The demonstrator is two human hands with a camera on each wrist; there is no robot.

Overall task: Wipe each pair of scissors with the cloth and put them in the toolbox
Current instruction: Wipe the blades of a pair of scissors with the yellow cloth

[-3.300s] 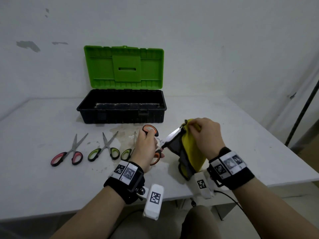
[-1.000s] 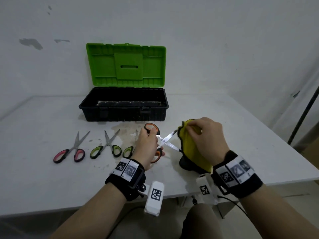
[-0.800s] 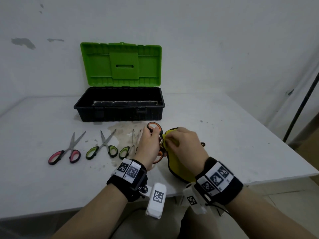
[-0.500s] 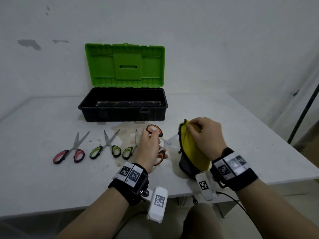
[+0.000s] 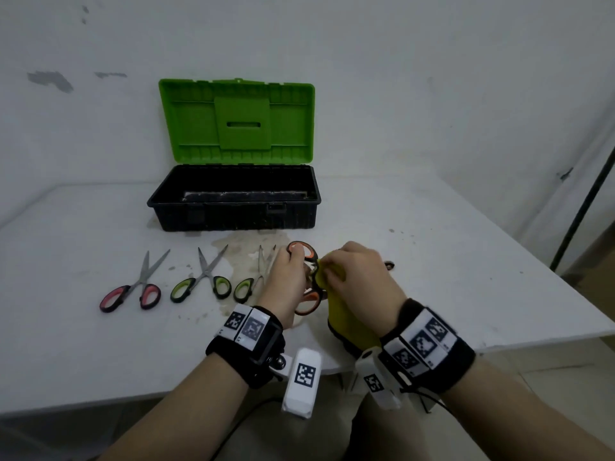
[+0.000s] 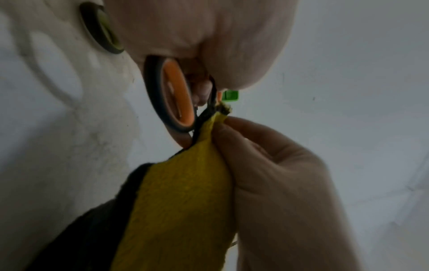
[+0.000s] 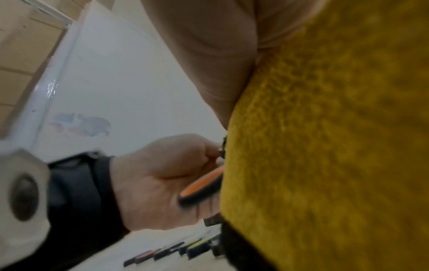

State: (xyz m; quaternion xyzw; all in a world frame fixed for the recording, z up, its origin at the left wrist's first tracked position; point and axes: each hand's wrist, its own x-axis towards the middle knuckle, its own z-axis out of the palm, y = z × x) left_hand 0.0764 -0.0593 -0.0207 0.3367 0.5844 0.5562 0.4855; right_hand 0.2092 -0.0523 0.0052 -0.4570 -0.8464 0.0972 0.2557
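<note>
Gripping the orange-handled scissors (image 5: 304,281) by the loops, the left hand (image 5: 283,287) sits at the middle of the head view, fingers curled through and round the handles. Pressed against it from the right, the right hand (image 5: 357,281) pinches the yellow cloth (image 5: 349,322) over the blades, which are hidden inside the fold; only a dark tip pokes out past the knuckles. The cloth hangs down toward the near edge of the desk (image 5: 449,261). Left of the hands lie three more pairs: the red-handled scissors (image 5: 133,287), the green-handled scissors (image 5: 203,281) and a second green pair (image 5: 254,277), partly covered by the left hand. Behind them, at upper centre, the toolbox (image 5: 234,207) stands with its green lid up against the wall.

From the left wrist view, the left hand (image 6: 197,36) fills the top, an orange loop (image 6: 176,99) below it. The right hand (image 6: 278,174) nips the cloth (image 6: 181,201) at its tip; the blades cannot be seen.

From the right wrist view, the cloth (image 7: 325,146) blocks the right half, blurred. The left hand (image 7: 162,181) holds the orange handle (image 7: 199,187) at centre left. Handles of the lying scissors show faintly at the bottom.
</note>
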